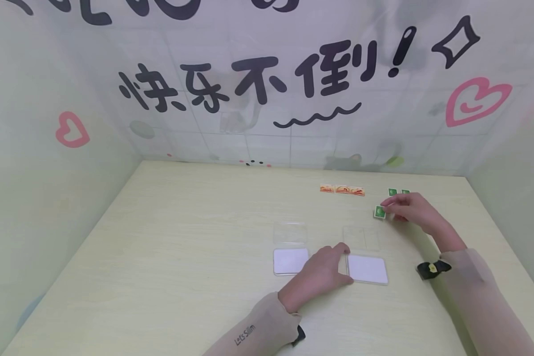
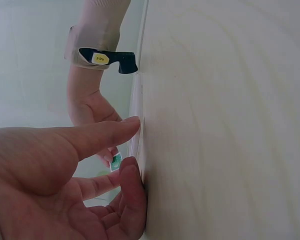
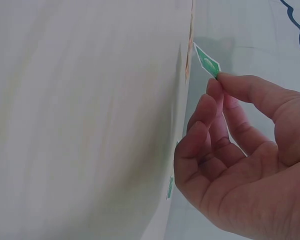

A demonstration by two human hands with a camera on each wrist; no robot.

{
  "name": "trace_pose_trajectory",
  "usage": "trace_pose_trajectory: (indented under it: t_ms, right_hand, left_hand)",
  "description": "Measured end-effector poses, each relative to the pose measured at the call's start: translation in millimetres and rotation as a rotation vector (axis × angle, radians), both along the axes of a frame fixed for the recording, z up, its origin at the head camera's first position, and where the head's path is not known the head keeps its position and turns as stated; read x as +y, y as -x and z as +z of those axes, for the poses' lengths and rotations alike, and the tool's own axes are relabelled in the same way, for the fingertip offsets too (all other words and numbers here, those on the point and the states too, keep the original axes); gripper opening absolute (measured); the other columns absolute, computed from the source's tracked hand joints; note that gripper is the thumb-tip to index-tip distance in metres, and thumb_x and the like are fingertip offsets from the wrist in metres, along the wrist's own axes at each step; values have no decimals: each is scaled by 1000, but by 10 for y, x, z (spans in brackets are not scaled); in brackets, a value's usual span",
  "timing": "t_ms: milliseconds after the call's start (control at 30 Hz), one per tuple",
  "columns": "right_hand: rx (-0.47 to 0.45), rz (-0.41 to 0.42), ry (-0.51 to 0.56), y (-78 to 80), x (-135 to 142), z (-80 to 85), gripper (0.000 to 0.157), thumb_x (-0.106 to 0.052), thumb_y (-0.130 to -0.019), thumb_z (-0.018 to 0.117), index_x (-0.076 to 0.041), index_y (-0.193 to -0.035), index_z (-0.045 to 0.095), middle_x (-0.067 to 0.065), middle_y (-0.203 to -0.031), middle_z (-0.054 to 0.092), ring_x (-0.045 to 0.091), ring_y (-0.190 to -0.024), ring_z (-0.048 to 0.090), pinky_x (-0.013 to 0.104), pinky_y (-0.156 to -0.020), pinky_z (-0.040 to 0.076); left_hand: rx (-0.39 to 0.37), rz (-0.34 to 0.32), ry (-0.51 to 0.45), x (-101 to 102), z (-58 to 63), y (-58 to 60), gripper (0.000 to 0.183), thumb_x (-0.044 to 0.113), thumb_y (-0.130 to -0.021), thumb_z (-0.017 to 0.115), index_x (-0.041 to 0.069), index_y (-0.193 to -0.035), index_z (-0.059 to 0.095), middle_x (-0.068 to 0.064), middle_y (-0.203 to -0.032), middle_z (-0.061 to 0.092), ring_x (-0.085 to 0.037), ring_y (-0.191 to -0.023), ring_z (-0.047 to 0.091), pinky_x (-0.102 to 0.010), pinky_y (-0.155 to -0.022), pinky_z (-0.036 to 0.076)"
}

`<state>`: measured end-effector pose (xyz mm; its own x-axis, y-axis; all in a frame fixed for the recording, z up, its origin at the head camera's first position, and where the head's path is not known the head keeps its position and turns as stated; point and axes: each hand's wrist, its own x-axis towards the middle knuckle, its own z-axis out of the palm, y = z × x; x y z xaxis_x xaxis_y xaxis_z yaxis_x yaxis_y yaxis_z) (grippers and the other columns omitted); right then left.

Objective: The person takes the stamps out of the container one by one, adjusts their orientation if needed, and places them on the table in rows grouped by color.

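Note:
Between thumb and fingertips my right hand (image 1: pixel 411 211) pinches a small white-bordered green card (image 1: pixel 379 212), tilted up above the table (image 1: pixel 182 237). The right wrist view shows the card (image 3: pixel 208 61) held by one corner, the other fingers curled below. My left hand (image 1: pixel 324 269) rests at the left edge of a flat clear case with a white face (image 1: pixel 367 269). Its thumb and forefinger stand apart, with fingertips right at that case's near and far corners. A similar white-faced case (image 1: pixel 289 261) lies left of this hand, partly covered by it.
Behind the white cases lie a clear plastic piece (image 1: pixel 290 233) and a second clear piece (image 1: pixel 360 238). Farther back is a row of orange picture cards (image 1: pixel 342 190). Beyond the right hand lie more green cards (image 1: pixel 392 192). A printed sheet (image 1: pixel 258 143) walls the table's back.

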<state>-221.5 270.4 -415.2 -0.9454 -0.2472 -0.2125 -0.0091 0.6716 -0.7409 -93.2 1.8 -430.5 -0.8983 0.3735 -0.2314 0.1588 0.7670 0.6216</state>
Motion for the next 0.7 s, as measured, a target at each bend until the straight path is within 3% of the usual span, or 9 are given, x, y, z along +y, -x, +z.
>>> trace_pose_trajectory:
  t_ms: [700]
  right_hand:
    - [-12, 10, -28, 172, 59, -46, 39, -18, -105, 65, 11, -132, 63, 2, -90, 64, 18, -82, 54, 27, -72, 47]
  left_hand:
    - [5, -9, -2, -2, 6, 4, 56, 22, -87, 88, 16, -136, 61, -5, -109, 68, -13, -90, 59, -27, -79, 51]
